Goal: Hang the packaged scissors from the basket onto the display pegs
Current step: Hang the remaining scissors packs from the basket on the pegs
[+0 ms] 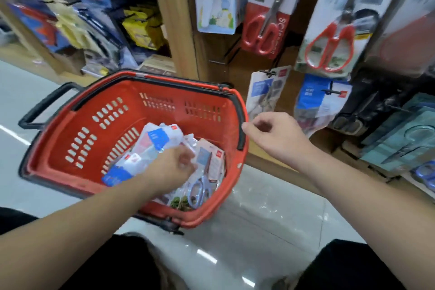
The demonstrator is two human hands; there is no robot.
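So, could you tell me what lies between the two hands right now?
In the head view, the red basket's right rim with its black handle lies between the left hand and the right hand.

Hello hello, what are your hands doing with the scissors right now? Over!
Left hand down in the red basket, fingers among the scissor packs; grip unclear. Right hand empty beside the rim. Nothing blocking the display pegs.
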